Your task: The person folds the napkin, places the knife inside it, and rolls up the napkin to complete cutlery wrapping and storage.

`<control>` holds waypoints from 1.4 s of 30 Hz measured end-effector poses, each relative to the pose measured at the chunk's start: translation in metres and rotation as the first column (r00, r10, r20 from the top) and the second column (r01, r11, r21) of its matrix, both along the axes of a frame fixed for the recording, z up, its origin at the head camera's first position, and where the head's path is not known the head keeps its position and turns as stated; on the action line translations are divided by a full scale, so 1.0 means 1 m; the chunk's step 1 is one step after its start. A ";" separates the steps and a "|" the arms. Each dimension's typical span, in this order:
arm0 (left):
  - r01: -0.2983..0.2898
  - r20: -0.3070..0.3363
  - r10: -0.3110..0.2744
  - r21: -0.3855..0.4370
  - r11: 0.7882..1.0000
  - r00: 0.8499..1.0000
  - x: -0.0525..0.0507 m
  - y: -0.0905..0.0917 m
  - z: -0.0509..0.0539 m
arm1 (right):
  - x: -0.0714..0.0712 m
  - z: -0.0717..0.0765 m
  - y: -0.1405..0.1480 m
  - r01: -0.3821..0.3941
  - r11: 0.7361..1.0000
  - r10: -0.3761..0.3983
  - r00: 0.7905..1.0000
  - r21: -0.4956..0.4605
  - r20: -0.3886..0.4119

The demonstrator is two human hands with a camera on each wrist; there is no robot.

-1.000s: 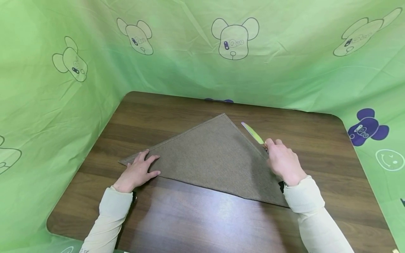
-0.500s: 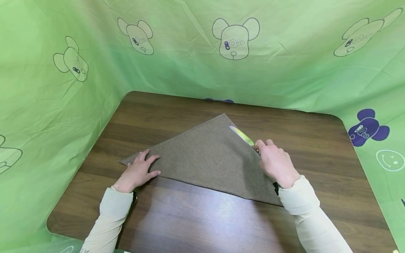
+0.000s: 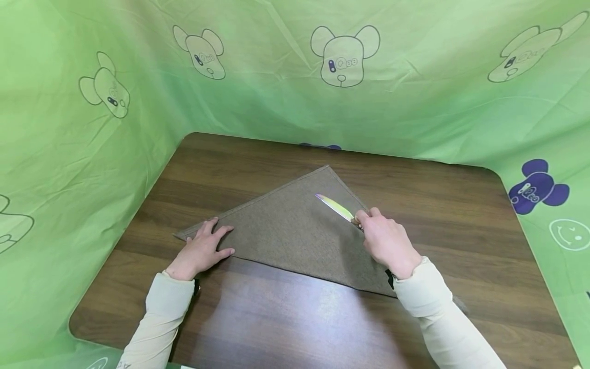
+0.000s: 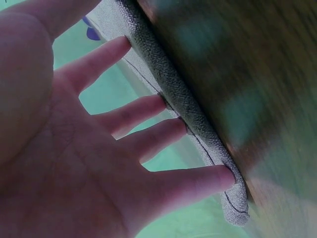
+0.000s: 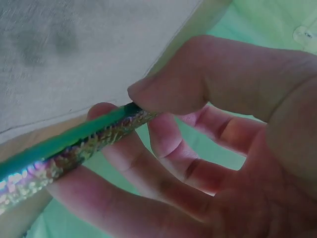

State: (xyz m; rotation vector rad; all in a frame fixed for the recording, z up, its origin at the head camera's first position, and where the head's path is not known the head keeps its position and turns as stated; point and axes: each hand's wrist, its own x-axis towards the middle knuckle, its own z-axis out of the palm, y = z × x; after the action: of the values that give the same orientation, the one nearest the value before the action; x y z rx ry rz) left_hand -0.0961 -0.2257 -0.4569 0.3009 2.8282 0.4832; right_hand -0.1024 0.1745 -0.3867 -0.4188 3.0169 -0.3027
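Note:
A brown-grey cloth (image 3: 290, 230), folded to a triangle with its point away from me, lies on the table. My left hand (image 3: 200, 251) rests on its left end with fingers spread. In the left wrist view the fingertips touch the cloth's rolled edge (image 4: 173, 94). My right hand (image 3: 387, 241) holds a table knife (image 3: 335, 207) with a shiny rainbow-coloured blade over the cloth's right half. The blade points to the far left. In the right wrist view thumb and fingers pinch its patterned handle (image 5: 94, 139). Whether the blade touches the cloth I cannot tell.
The dark wooden table (image 3: 286, 318) has rounded corners. Green fabric (image 3: 272, 97) printed with bear heads hangs behind it and at both sides.
My right hand has carried the knife leftward and slightly nearer, from beyond the cloth's right edge to above the cloth. The left hand and the cloth have stayed in place.

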 end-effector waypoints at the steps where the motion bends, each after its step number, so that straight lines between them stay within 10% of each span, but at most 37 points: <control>1: 0.001 0.000 -0.001 0.001 1.000 1.000 0.000 0.000 -0.001 | 0.000 -0.001 -0.002 -0.005 1.000 0.005 1.000 0.002 -0.001; 42: -0.009 0.014 0.009 0.012 1.000 1.000 0.000 0.000 -0.003 | 0.016 -0.027 -0.065 -0.190 0.977 0.197 0.978 0.098 -0.067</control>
State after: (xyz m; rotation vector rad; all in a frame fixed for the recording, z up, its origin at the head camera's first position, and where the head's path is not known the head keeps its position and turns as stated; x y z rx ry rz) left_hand -0.0961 -0.2261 -0.4599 0.2863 2.8152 0.5025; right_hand -0.0860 0.1092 -0.4135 -0.7259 3.0156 -0.1371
